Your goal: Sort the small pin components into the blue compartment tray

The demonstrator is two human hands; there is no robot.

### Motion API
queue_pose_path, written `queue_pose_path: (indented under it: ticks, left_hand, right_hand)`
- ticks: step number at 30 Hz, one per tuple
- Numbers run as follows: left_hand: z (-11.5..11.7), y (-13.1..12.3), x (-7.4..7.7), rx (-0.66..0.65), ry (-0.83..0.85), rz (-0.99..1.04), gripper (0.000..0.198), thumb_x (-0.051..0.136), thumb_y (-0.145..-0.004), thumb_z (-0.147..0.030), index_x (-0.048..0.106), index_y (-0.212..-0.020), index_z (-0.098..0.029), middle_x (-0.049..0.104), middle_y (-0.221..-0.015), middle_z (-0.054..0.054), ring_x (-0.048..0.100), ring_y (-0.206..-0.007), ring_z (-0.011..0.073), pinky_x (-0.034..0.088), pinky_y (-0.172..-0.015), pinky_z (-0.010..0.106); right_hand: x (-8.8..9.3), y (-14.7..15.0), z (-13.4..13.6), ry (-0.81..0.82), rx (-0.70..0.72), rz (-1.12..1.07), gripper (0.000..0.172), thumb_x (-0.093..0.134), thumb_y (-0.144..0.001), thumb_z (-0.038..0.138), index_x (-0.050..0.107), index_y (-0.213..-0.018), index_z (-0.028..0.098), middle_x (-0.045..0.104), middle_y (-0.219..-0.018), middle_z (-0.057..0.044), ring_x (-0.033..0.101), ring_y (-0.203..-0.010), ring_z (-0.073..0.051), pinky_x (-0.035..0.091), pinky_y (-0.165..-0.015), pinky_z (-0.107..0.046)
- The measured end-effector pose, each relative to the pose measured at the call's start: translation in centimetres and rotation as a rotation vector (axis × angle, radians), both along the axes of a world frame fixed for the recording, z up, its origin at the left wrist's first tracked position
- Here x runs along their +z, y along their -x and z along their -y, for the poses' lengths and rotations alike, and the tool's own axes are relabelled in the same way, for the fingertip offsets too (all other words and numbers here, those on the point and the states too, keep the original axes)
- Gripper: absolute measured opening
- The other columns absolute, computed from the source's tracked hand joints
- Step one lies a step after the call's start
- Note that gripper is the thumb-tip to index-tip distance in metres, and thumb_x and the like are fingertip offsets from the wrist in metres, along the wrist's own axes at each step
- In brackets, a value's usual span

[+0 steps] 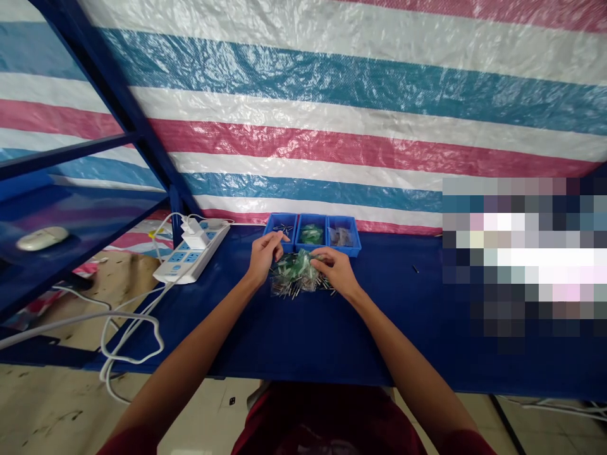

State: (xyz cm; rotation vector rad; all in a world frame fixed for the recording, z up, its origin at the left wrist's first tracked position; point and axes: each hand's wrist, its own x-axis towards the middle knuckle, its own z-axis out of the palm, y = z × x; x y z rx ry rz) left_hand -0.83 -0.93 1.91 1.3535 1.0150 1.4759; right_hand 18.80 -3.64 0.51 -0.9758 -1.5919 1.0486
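I have both hands at a mixed pile in the middle of the frame, on the blue counter (308, 344). It holds green packets (300, 264), clear plastic bags (281, 284) and slim metal pins (294, 292), partly overlapping. My right hand (334, 270) has thumb and fingertips pinching the right edge of the green packets, as near as I can make out. My left hand (263, 258) is bent at the pile's upper left, just before the left bin (269, 224); its fingers are curled, and I cannot tell whether they grip anything.

Just above the pile, the left bin carries pins, the middle bin (312, 247) green packets and the right bin (349, 251) greyish clear bags. I judge the step in hand to be picking through the pile. The next move calls for a fine pinch, freeing one kind of piece without dragging loose pins along.
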Motion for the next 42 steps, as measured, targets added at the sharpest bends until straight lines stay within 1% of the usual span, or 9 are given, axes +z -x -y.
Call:
queue_pose_path:
  ticks: [3,5,9,12,18,22,25,33,42]
  left_hand:
    - [-0.2,0.3,0.1,0.085,-0.029,-0.001,0.027,0.063,-0.082,-0.039,0.064,-0.07,-0.015,0.038,-0.041,-0.006,0.036,-0.039,0.007,0.028,-0.041,0.021]
    - [-0.1,0.4,0.2,0.11,-0.043,-0.004,0.026,0.062,-0.082,-0.038,0.064,-0.069,-0.016,0.039,-0.041,-0.006,0.037,-0.039,0.0075,0.029,-0.041,0.021]
    - [0.0,0.3,0.3,0.139,-0.058,-0.04,0.026,0.061,-0.082,-0.038,0.064,-0.068,-0.016,0.04,-0.041,-0.005,0.037,-0.039,0.0084,0.03,-0.042,0.022]
    - [0.1,0.3,0.3,0.159,-0.066,-0.113,0.027,0.058,-0.083,-0.039,0.063,-0.069,-0.017,0.039,-0.041,-0.005,0.037,-0.04,0.0093,0.031,-0.043,0.023]
    - [0.4,0.7,0.2,0.075,-0.309,-0.687,0.025,0.062,-0.081,-0.042,0.067,-0.077,-0.018,0.06,-0.071,0.002,0.054,-0.065,0.0145,0.044,-0.064,0.026]
    - [0.4,0.3,-0.8,-0.092,-0.491,-1.048,0.026,0.065,-0.078,-0.045,0.068,-0.084,-0.02,0.064,-0.091,0.006,0.058,-0.088,0.0218,0.043,-0.087,0.035]
    - [0.3,-0.1,-1.7,-0.115,-0.51,-1.13,0.021,0.065,-0.079,-0.039,0.067,-0.085,-0.019,0.065,-0.087,0.007,0.058,-0.086,0.0231,0.043,-0.085,0.037]
    - [0.7,-0.9,-2.0,0.02,-0.572,-1.14,0.021,0.05,-0.088,-0.026,0.067,-0.078,-0.019,0.067,-0.077,0.008,0.059,-0.078,0.0216,0.042,-0.078,0.035]
    - [1.8,-1.2,-0.7,0.095,-0.404,-0.644,0.024,0.054,-0.089,-0.038,0.068,-0.083,-0.019,0.07,-0.082,0.006,0.062,-0.076,0.0185,0.047,-0.077,0.031]
  right_hand:
    - [0.5,-0.4,-0.1,0.235,0.369,0.047,0.027,0.071,-0.072,0.04,0.066,-0.082,0.016,0.058,-0.052,0.004,0.053,-0.039,-0.01,0.04,-0.039,-0.02]
    - [0.6,-0.4,-0.2,0.331,0.413,0.014,0.028,0.073,-0.069,0.04,0.064,-0.077,0.015,0.055,-0.048,0.005,0.054,-0.037,-0.011,0.037,-0.035,-0.019]
    - [0.1,-0.1,-0.9,0.406,-0.009,-0.409,0.032,0.071,-0.072,0.038,0.061,-0.094,0.017,0.069,-0.074,-0.003,0.069,-0.057,-0.018,0.055,-0.05,-0.026]
    - [-0.4,0.0,-1.4,0.439,-0.187,-0.489,0.035,0.066,-0.075,0.033,0.057,-0.105,0.016,0.069,-0.1,-0.012,0.071,-0.063,-0.02,0.058,-0.055,-0.03]
    - [-0.8,-0.2,-1.1,0.178,-0.289,-0.202,0.025,0.055,-0.079,0.035,0.062,-0.094,0.016,0.068,-0.086,-0.005,0.058,-0.042,-0.011,0.044,-0.037,-0.023]
    - [-0.7,-0.2,-0.8,0.043,-0.323,-0.007,0.02,0.053,-0.08,0.032,0.066,-0.085,0.017,0.066,-0.076,-0.002,0.053,-0.041,-0.01,0.044,-0.043,-0.024]
    - [-0.8,-0.2,-0.8,-0.018,-0.318,0.063,0.021,0.051,-0.082,0.031,0.067,-0.084,0.018,0.066,-0.072,-0.002,0.053,-0.044,-0.011,0.045,-0.05,-0.026]
    - [-1.1,0.0,-0.8,-0.097,-0.315,0.146,0.021,0.049,-0.084,0.028,0.068,-0.084,0.019,0.066,-0.067,-0.001,0.057,-0.056,-0.015,0.047,-0.061,-0.028]
    - [-0.5,0.1,-0.3,-0.255,-0.226,0.167,0.028,0.057,-0.083,0.036,0.065,-0.102,0.019,0.064,-0.097,-0.007,0.057,-0.073,-0.016,0.047,-0.061,-0.027]
